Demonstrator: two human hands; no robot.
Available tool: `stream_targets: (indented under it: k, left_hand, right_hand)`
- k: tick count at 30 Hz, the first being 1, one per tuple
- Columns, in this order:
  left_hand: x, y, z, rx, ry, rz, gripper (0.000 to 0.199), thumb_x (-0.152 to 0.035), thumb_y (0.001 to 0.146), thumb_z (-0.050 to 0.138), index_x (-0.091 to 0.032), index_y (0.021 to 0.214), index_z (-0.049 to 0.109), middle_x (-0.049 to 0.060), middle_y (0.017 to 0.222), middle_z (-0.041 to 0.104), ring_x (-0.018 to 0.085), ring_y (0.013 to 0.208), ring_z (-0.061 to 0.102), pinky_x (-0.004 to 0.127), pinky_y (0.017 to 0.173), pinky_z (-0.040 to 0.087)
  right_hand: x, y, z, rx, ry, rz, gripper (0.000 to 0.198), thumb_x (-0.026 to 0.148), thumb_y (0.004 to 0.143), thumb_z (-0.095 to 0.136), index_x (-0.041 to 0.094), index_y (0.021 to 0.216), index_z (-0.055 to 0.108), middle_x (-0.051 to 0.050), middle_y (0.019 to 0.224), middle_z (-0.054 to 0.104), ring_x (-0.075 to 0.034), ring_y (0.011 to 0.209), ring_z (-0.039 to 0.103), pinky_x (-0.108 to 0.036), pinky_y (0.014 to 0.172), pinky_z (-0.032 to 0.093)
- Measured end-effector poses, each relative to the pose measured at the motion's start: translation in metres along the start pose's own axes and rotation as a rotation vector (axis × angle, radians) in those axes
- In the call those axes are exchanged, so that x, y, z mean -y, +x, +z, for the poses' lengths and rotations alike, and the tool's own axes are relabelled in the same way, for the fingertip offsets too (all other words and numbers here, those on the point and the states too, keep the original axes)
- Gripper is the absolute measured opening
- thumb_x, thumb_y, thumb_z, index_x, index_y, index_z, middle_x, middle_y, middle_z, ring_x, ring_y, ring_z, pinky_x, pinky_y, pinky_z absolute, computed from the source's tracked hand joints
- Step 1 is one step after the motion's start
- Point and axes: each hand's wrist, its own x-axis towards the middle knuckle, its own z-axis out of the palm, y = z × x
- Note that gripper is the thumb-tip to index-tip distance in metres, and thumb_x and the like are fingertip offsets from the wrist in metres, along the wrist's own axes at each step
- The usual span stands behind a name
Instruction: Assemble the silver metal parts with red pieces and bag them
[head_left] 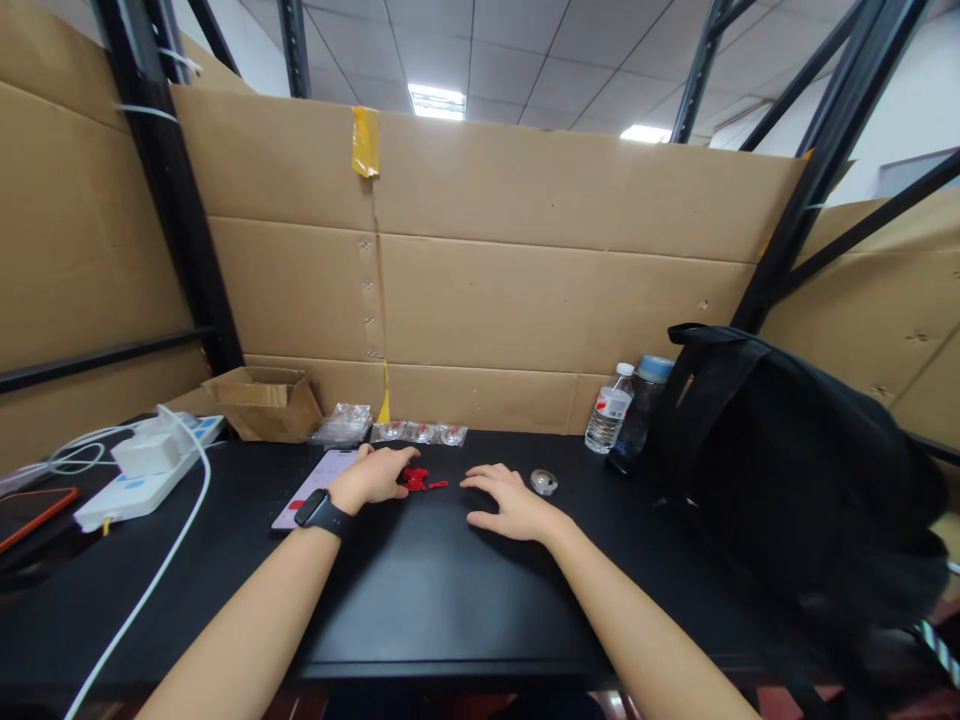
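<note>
My left hand (377, 474), with a dark watch on the wrist, reaches over the table with its fingers apart. Right beside its fingertips lies a small bundle of red cord (417, 480) with a loop trailing to the right; whether the fingers touch it I cannot tell. Partly under that hand and wrist is a phone with a lit pale screen (319, 488). My right hand (508, 503) hovers low over or rests on the black tabletop, fingers spread and holding nothing. Just to its right sits a small round, shiny disc-like item (544, 482).
Clear packets with round items (420, 433) line the back beside stacked plastic packets (343, 425) and an open cardboard box (262, 403). At left are a white power strip (150, 480) and cable. Bottles (609, 410) and a black backpack (787, 480) stand right.
</note>
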Motion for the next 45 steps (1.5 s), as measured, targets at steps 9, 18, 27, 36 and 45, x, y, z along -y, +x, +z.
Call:
stream_targets:
  k: [9, 18, 27, 36, 45]
  left_hand:
    - [-0.001, -0.001, -0.004, -0.007, -0.063, -0.002, 0.074, -0.037, 0.075, 0.076, -0.024, 0.144, 0.052, 0.012, 0.139, 0.065, 0.034, 0.131, 0.057, 0.047, 0.11, 0.037]
    - [0.012, -0.006, -0.013, 0.073, -0.087, 0.001, 0.088, -0.026, 0.066, 0.08, -0.029, 0.147, 0.048, 0.009, 0.141, 0.064, 0.032, 0.133, 0.055, 0.043, 0.11, 0.038]
    - [0.01, -0.003, -0.01, 0.064, -0.032, -0.041, 0.081, -0.021, 0.065, 0.08, -0.03, 0.142, 0.055, 0.008, 0.144, 0.061, 0.037, 0.136, 0.051, 0.052, 0.112, 0.035]
    - [0.007, -0.008, -0.008, 0.036, -0.048, 0.071, 0.078, -0.023, 0.068, 0.075, -0.033, 0.143, 0.055, 0.007, 0.148, 0.056, 0.038, 0.135, 0.05, 0.053, 0.111, 0.039]
    - [0.002, -0.006, -0.01, -0.16, -0.086, 0.173, 0.067, -0.008, 0.072, 0.056, -0.028, 0.136, 0.06, 0.007, 0.146, 0.057, 0.032, 0.138, 0.047, 0.051, 0.114, 0.036]
  right_hand:
    - [0.036, 0.018, 0.018, 0.015, -0.067, -0.09, 0.048, 0.049, 0.1, 0.05, 0.026, 0.142, 0.056, -0.011, 0.148, 0.057, -0.03, 0.129, 0.049, -0.048, 0.104, 0.036]
    - [0.061, 0.017, 0.027, 0.108, 0.017, -0.193, 0.049, 0.051, 0.099, 0.051, 0.031, 0.143, 0.056, -0.007, 0.154, 0.051, -0.029, 0.129, 0.045, -0.048, 0.107, 0.035]
    - [0.008, 0.054, 0.024, -0.069, -0.079, 0.131, 0.048, 0.042, 0.099, 0.05, 0.025, 0.144, 0.051, -0.013, 0.157, 0.043, -0.032, 0.14, 0.037, -0.054, 0.108, 0.034]
    - [-0.017, 0.114, 0.011, 0.018, -0.249, 0.315, 0.06, 0.028, 0.093, 0.046, 0.029, 0.153, 0.039, -0.008, 0.163, 0.036, -0.032, 0.145, 0.031, -0.059, 0.111, 0.027]
    - [-0.026, 0.1, 0.017, -0.043, -0.258, 0.298, 0.054, 0.032, 0.096, 0.042, 0.031, 0.151, 0.042, -0.006, 0.161, 0.039, -0.032, 0.143, 0.031, -0.06, 0.11, 0.026]
